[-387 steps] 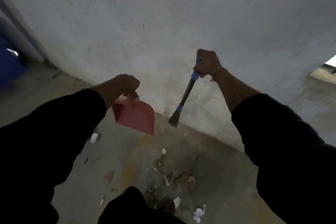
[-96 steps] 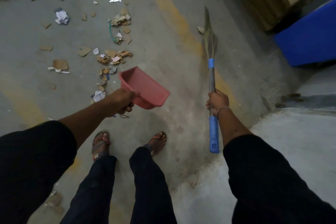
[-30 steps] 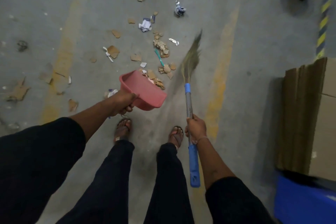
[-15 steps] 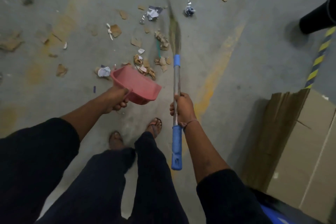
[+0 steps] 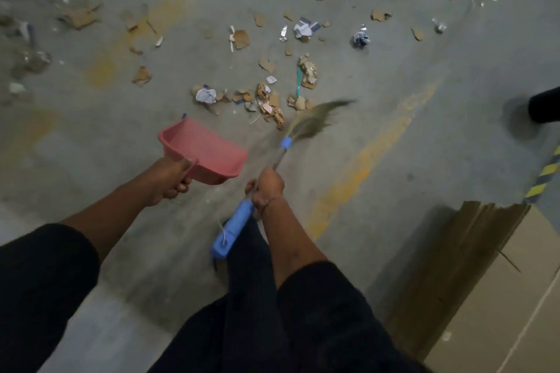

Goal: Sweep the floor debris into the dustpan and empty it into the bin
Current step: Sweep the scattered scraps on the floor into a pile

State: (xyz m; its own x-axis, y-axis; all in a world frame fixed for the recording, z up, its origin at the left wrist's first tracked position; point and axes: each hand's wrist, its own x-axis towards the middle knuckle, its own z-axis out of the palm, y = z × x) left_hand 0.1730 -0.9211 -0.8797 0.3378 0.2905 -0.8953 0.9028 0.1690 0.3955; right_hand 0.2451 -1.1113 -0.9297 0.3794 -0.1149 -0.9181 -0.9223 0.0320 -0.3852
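Note:
My left hand [image 5: 169,180] grips the handle of a pink dustpan [image 5: 202,151], held above the floor with its open mouth toward the debris. My right hand [image 5: 267,188] grips the shaft of a broom [image 5: 233,228] with a blue handle. Its bristle head [image 5: 315,121] is blurred and sits low, just right of the nearest debris. Torn cardboard scraps and crumpled paper [image 5: 266,100] lie scattered over the grey concrete floor ahead of me. No bin shows in this view.
Flattened cardboard boxes [image 5: 472,275] stand at the right, close to my right arm. A yellow-black striped strip [image 5: 545,174] and a dark object [image 5: 545,109] are at the right edge. Faded yellow lines [image 5: 363,160] cross the floor. More scraps [image 5: 78,17] lie at the far left.
The broom head swung from pointing straight ahead over the debris to a low spot at the right of the pile. The dustpan stayed in my left hand. My view shifted slightly.

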